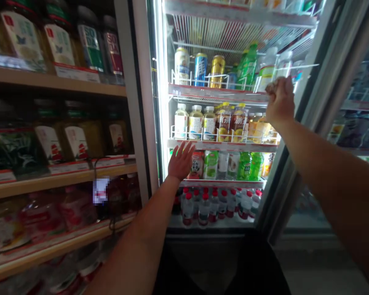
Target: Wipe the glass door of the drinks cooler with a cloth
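My left hand (181, 161) is open, its fingers spread, in front of the shelf edge between the middle rows of a lit drinks fridge. Whether it touches the edge cannot be told. My right hand (281, 102) is raised at the right side, closed on a crumpled cloth (272, 87) that looks whitish and brown. The cloth is at the right end of a shelf's front edge (215, 91). Behind it stands a clear bottle with a yellow-green label (266, 71). Near my left hand are a red-labelled drink (197, 165) and a green carton-like bottle (210, 164).
Cans (200, 69) and green bottles (249, 65) stand behind a wire rail. Iced tea bottles (224, 123) fill the row below; red-capped bottles (204, 211) stand at the bottom. A metal door frame (307, 123) is at right. Wooden shelves (61, 82) with bottles line the left.
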{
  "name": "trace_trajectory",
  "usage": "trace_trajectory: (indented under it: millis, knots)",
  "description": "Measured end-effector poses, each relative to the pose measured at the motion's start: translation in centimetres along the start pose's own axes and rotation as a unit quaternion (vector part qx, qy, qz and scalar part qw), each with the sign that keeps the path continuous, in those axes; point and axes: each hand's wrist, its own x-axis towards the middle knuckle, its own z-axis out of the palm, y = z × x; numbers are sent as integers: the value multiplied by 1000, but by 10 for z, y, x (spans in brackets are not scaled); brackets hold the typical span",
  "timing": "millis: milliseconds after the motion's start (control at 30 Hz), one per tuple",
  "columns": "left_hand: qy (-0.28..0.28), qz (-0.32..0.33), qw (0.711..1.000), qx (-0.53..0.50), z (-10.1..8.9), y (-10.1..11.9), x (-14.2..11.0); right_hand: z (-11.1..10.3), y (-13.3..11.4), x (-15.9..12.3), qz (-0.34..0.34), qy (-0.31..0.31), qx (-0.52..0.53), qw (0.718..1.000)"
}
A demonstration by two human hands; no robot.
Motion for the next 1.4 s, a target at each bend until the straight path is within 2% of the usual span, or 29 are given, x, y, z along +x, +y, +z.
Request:
trace_trajectory:
  millis: [100,233,400,500,700,800,967,1100,1400]
  knots:
    - [-14,-6,1000,-4,0,1,-1,10,6,-39,51,21,50,997]
    - [-10,-3,1000,7,0,1,-2,14,2,-92,37,21,77,996]
    - [-50,-26,998,4,1,0,-1,14,-2,-154,25,-2,57,998]
    - [-46,-30,998,-9,3,-1,-1,17,-5,-196,18,-22,47,998]
    - [-19,-27,999,-20,6,-2,-1,26,-27,-288,10,-43,62,997]
    - [-20,-31,999,-20,7,-2,-1,30,-41,-324,-2,-53,68,996]
    - [-7,-22,1000,-11,7,-2,-1,32,-57,-361,-5,-71,60,996]
    - [-12,-29,999,-22,6,-2,-1,30,-56,-378,-33,-100,65,992]
    - [-14,-32,999,-30,7,-2,-1,30,-53,-432,-180,-190,95,961]
